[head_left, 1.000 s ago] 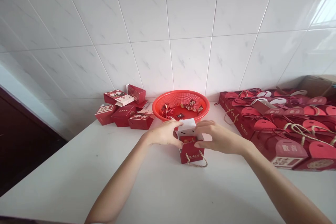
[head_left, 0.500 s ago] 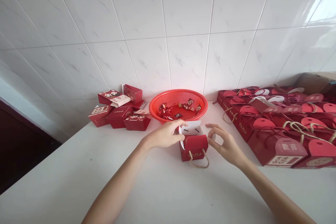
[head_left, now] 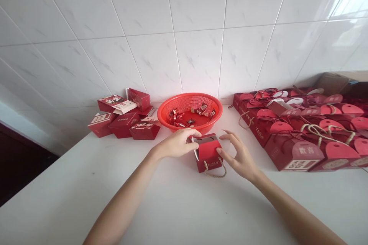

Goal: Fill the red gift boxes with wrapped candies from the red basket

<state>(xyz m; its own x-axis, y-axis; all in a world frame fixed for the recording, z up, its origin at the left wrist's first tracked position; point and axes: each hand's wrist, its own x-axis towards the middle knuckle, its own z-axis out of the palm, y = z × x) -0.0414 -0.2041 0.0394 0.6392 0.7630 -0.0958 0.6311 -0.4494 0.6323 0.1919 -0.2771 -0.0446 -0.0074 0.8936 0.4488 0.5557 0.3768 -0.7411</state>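
Note:
A small red gift box point(head_left: 209, 154) with a twisted rope handle point(head_left: 216, 175) stands on the white table, its top partly unfolded. My left hand point(head_left: 178, 144) holds the left rear side of the box, with thumb and fingers around its edge. My right hand point(head_left: 238, 156) is open at the right side; its thumb touches the front flap, and its other fingers are spread above the right flap. Directly behind the box is a red plastic basket point(head_left: 190, 97) containing several wrapped candies point(head_left: 190, 121). The inside of the box is mostly hidden.
Several red boxes point(head_left: 124, 124) lie piled at the left by the tiled wall. Packed rows of red gift boxes point(head_left: 293, 149) with cord handles fill the right side of the table point(head_left: 161, 206). A brown cardboard carton point(head_left: 335, 81) sits at the far right.
The front and rear flaps have folded inward, covering more of the opening. My right thumb has come onto the front flap. The whole view has shifted slightly.

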